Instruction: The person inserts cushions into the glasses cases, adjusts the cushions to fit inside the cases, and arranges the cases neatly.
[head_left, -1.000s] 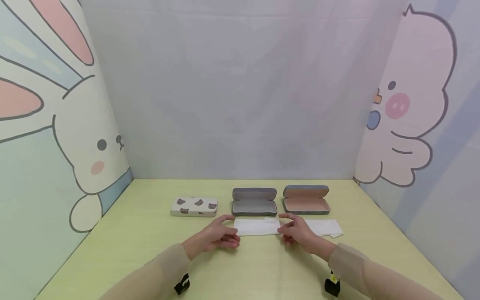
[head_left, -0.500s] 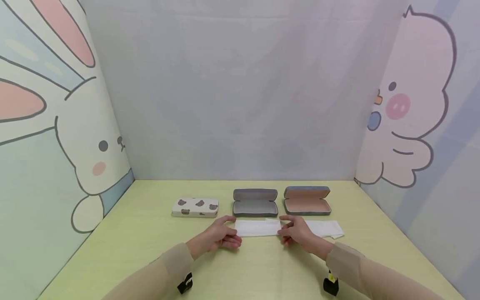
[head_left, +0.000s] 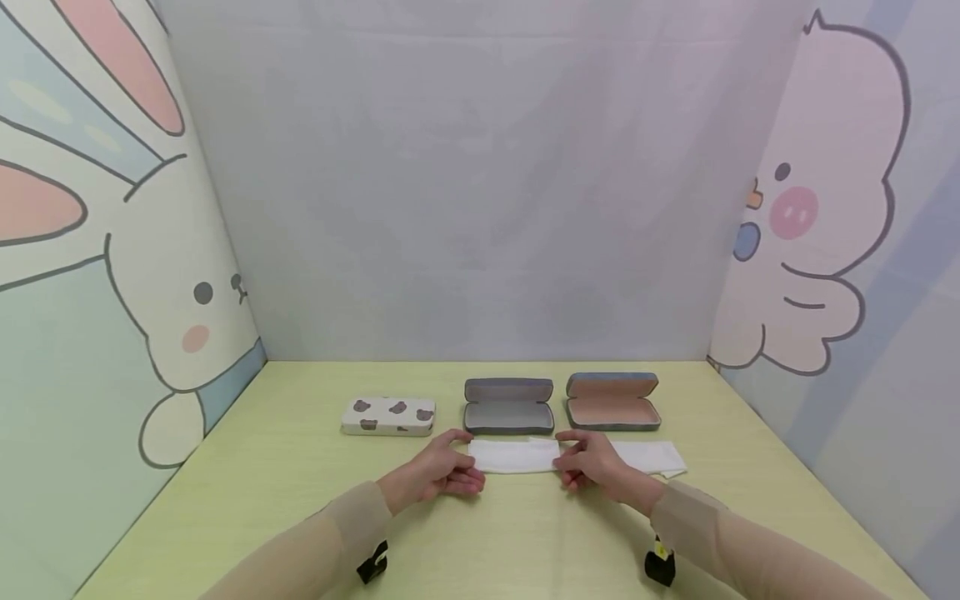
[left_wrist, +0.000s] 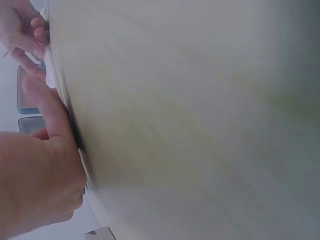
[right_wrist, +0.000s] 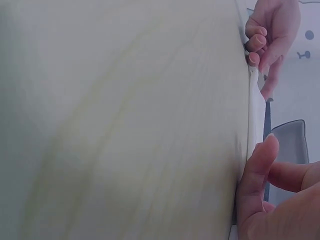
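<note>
A folded white cloth (head_left: 513, 456) lies on the pale yellow table, its long side running left to right. My left hand (head_left: 438, 471) holds its left end, index finger at the far corner and thumb near the front edge. At the opposite end my right hand (head_left: 597, 468) grips it the same way, fingers curled. In the right wrist view the cloth (right_wrist: 255, 117) shows as a thin white strip between both hands. Just behind it stands an open glasses case (head_left: 508, 415) with a grey lining. A second white cloth (head_left: 652, 457) lies partly hidden behind my right hand.
Right of the grey-lined case is another open glasses case (head_left: 612, 411), lined in pink-orange. A shut white case with bear prints (head_left: 388, 417) sits to the left. Printed curtains (head_left: 487, 208) enclose the table (head_left: 480, 550) at the back and sides.
Both hands stay at the cloth's ends with barely any movement. The cloth's front edge now bows slightly, where it was straighter before. The cases have not moved.
</note>
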